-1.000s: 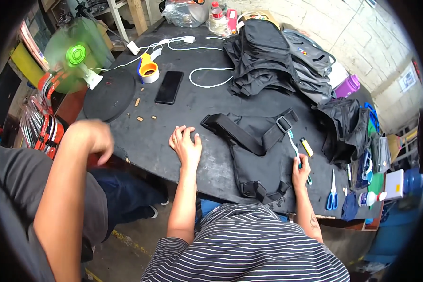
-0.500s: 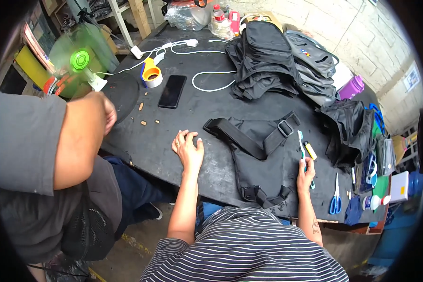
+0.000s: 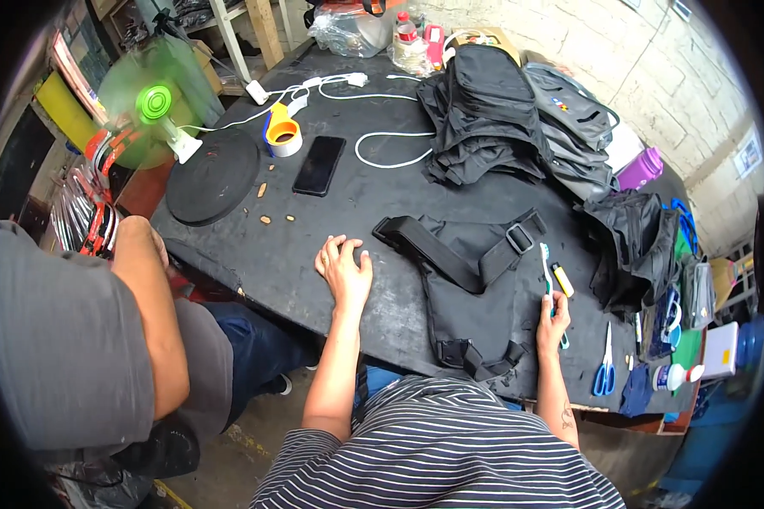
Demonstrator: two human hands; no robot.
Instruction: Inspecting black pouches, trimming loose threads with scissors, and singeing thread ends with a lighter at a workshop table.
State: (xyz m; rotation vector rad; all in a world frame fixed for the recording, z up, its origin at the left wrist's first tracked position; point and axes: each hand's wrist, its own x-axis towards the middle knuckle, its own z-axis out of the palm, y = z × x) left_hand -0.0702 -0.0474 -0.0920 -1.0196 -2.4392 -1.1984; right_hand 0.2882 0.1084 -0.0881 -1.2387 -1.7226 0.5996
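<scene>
My left hand (image 3: 346,270) rests on the black table, its fingers apart and loosely bent with nothing in them. In my right hand (image 3: 553,323) is a toothbrush (image 3: 547,270) with a green and white handle, gripped low with its bristle head pointing away from me. Between my hands lies a small black bag (image 3: 469,304), flat on the table, with a wide strap and buckle across its far part and a clip near the front edge. Beside the toothbrush lies a yellow and black lighter (image 3: 562,280). Blue-handled scissors (image 3: 605,369) lie to the right of my right hand.
Black backpacks (image 3: 492,110) and another black bag (image 3: 632,246) fill the back right. A phone (image 3: 318,165), tape dispenser (image 3: 283,136), round black disc (image 3: 214,178) and running green fan (image 3: 154,103) stand further left. A co-worker in grey (image 3: 68,339) is at my left. A white bottle (image 3: 671,377) lies far right.
The co-worker at my left has drawn their arm back from the table, uncovering the round disc. My hands and the toothbrush stay where they were; the view has shifted slightly.
</scene>
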